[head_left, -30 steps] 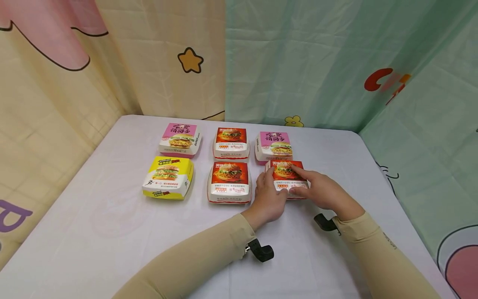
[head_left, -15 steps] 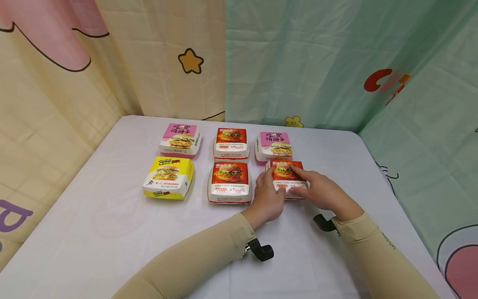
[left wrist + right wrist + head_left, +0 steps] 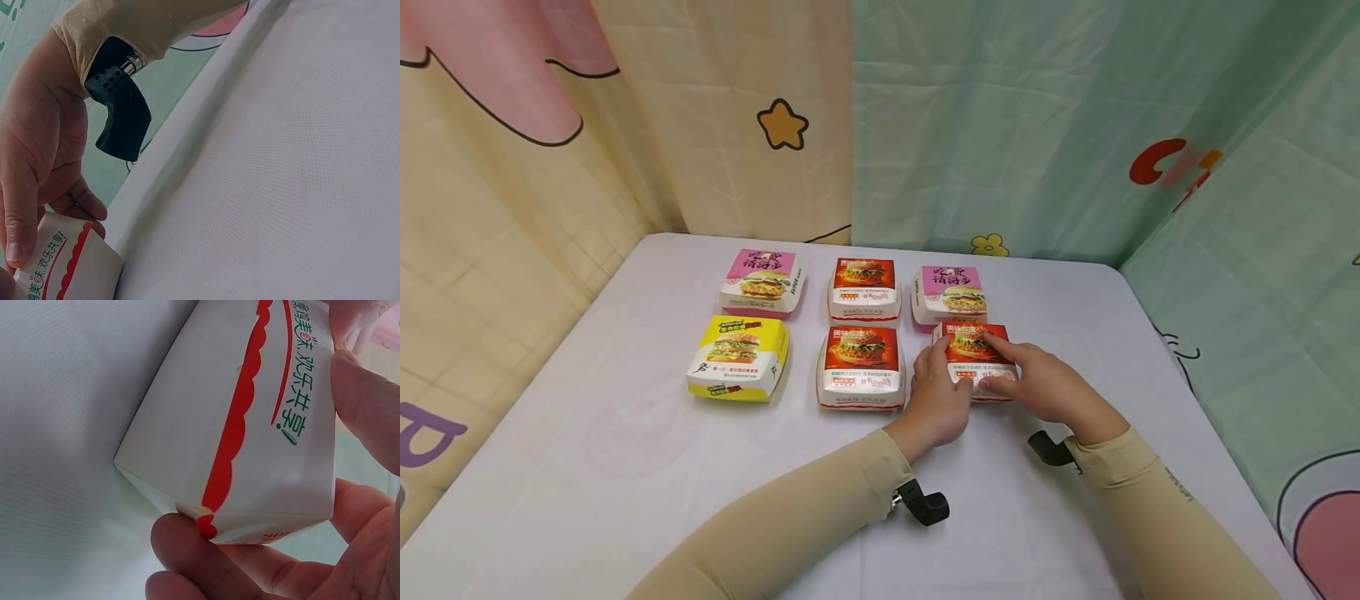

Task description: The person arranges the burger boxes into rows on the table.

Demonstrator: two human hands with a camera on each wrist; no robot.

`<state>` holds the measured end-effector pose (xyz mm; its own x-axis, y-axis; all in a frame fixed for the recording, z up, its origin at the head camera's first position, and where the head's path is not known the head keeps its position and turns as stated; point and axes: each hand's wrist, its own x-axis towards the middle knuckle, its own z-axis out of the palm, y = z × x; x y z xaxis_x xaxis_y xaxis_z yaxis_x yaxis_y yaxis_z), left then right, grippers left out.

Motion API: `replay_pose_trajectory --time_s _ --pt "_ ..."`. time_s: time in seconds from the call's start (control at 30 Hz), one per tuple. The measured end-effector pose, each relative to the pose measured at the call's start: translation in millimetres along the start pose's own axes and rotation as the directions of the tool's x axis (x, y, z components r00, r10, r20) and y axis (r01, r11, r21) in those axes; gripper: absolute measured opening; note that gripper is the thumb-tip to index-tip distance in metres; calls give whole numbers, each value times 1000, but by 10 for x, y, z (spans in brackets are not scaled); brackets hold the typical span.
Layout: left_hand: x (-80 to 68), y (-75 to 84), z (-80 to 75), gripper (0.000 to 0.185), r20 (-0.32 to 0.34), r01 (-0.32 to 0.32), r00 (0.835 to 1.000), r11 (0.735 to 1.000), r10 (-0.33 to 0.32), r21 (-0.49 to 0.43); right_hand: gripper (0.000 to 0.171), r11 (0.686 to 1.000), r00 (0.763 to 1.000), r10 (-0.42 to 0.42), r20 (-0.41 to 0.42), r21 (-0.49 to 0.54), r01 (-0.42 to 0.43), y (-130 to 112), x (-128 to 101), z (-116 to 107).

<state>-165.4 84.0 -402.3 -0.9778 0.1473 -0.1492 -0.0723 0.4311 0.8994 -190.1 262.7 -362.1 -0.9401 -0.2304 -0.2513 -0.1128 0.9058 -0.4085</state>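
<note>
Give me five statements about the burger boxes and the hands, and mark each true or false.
1. Six boxes sit on the table. True.
2. Both hands hold the yellow box. False: the left hand and right hand hold the red box at front right.
3. Two boxes have pink lids. True: one at back left, one at back right.
4. The yellow box is in the back row. False: it is at front left.
5. The held box is stacked on another. False: it rests on the table.
</note>
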Motion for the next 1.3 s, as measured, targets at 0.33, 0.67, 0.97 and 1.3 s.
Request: replay_pose_trajectory --time_s 0.33,0.67,0.97,1.3 --pt "0 -8 -3 71 8 2 1000 1000 -2 -4 87 1000 1000 5 4 4 -5 0 9 3" --pt "21 -24 5 71 2 4 1000 1000 -4 2 89 1000 1000 5 3 5 -5 12 4 14" --pt "9 -26 4 71 0 -14 1000 1000 14 7 88 1000 1000 12 -4 14 -12 11 8 27" --pt "15 -49 11 70 1 -23 1000 1000 23 14 88 1000 1000 -1 -19 25 1 32 8 43"
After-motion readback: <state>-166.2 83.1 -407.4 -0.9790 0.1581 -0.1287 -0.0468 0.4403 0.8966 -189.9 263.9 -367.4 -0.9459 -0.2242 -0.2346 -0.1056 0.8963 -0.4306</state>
